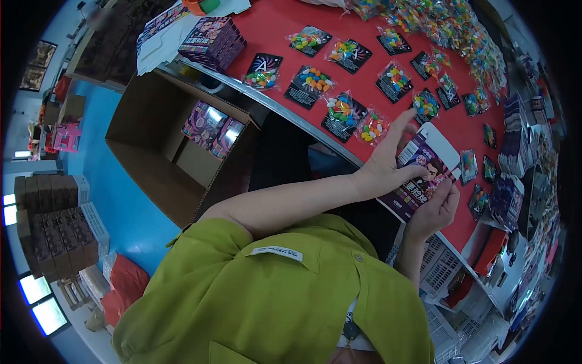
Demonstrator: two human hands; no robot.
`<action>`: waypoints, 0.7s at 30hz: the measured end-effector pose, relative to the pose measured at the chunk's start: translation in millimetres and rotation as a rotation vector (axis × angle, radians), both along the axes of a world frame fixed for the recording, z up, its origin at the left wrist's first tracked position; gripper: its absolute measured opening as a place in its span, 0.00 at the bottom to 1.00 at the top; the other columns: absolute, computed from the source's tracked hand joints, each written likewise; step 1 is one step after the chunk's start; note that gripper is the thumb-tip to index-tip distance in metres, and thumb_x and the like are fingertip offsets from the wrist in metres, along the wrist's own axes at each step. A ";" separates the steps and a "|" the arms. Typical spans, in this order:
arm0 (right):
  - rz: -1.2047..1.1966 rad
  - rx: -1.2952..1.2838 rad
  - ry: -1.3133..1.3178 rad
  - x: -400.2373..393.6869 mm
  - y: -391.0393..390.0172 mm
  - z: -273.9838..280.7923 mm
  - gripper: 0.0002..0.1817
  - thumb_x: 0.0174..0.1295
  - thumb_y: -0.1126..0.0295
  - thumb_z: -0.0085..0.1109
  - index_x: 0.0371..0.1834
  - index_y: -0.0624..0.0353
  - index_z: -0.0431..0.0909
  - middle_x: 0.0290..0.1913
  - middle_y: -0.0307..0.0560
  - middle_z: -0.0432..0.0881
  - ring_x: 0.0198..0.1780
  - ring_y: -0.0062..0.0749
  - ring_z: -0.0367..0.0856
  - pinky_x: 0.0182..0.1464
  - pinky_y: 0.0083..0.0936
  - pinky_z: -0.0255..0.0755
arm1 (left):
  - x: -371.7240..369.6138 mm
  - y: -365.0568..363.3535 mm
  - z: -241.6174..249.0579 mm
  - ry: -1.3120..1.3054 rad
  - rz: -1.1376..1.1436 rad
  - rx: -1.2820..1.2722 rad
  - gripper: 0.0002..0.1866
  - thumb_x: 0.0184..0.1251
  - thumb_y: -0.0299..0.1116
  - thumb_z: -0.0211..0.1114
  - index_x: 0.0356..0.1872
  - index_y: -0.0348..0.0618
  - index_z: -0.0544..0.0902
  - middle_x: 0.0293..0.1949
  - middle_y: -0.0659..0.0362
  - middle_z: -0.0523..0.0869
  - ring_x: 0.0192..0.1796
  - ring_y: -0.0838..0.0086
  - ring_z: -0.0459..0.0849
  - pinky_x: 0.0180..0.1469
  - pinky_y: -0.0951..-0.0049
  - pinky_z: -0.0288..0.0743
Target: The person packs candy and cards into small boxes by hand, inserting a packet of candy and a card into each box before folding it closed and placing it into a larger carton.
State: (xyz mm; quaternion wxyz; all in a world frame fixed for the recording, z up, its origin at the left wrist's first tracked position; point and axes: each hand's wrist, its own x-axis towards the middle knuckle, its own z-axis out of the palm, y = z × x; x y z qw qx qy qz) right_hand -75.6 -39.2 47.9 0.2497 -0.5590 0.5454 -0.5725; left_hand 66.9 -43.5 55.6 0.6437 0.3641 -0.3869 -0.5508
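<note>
A purple printed card box point(412, 193) with an open white flap at its top end is held between both hands over the red table's near edge. My left hand point(385, 164) has its thumb on the box's printed face, and its index finger stretches up beside the flap. Fingers of my right hand point(435, 213) are wrapped round the box's lower right side. Just beyond my left hand lie a clear bag of colourful candies point(372, 127) and a black card with a candy bag on it point(344, 115).
Several more candy bags on black cards lie across the red table point(357, 82). A candy bag heap point(445, 27) is at the back. Box stacks stand at the table's left point(212, 45) and right point(506, 200). Left of my legs, an open carton point(142, 136) holds purple boxes point(209, 127).
</note>
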 end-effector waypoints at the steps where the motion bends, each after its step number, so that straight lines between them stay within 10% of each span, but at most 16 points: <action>1: 0.005 0.000 -0.003 4.3 0.5 0.6 0.10 0.71 0.69 0.48 0.42 0.67 0.74 0.33 0.43 0.80 0.33 0.16 0.76 0.36 0.14 0.71 | 2.3 -4.3 -3.9 -0.227 0.038 -0.226 0.35 0.57 0.23 0.68 0.65 0.38 0.61 0.60 0.52 0.69 0.58 0.72 0.74 0.58 0.75 0.70; 4: 0.006 -0.170 -0.119 14.8 3.6 2.7 0.12 0.72 0.70 0.44 0.50 0.67 0.70 0.40 0.47 0.81 0.38 0.23 0.80 0.41 0.16 0.74 | 1.2 -7.7 -10.7 -0.461 0.059 -0.465 0.31 0.62 0.28 0.65 0.65 0.40 0.62 0.60 0.54 0.69 0.59 0.72 0.73 0.58 0.74 0.68; 10: 0.060 0.044 -0.472 6.5 5.9 12.2 0.14 0.74 0.69 0.38 0.53 0.68 0.68 0.45 0.49 0.79 0.44 0.26 0.80 0.47 0.21 0.74 | -1.7 -8.3 -11.0 -0.128 -0.152 -0.031 0.15 0.64 0.26 0.61 0.51 0.41 0.71 0.44 0.62 0.75 0.44 0.82 0.76 0.46 0.79 0.72; 13: 0.320 0.124 -0.305 -29.1 3.9 -5.0 0.13 0.73 0.69 0.39 0.45 0.67 0.73 0.45 0.43 0.77 0.46 0.21 0.74 0.53 0.22 0.67 | -8.1 -11.9 -23.6 0.073 -0.249 0.006 0.03 0.64 0.23 0.59 0.37 0.38 0.75 0.36 0.64 0.77 0.39 0.84 0.77 0.43 0.80 0.73; 21: 0.330 -0.014 0.582 -60.2 27.1 2.9 0.17 0.58 0.78 0.56 0.53 0.56 0.75 0.63 0.47 0.68 0.66 0.36 0.65 0.64 0.30 0.61 | -6.6 -16.9 -13.9 0.304 -0.284 0.317 0.18 0.56 0.11 0.53 0.48 0.37 0.71 0.40 0.49 0.84 0.45 0.69 0.84 0.46 0.75 0.79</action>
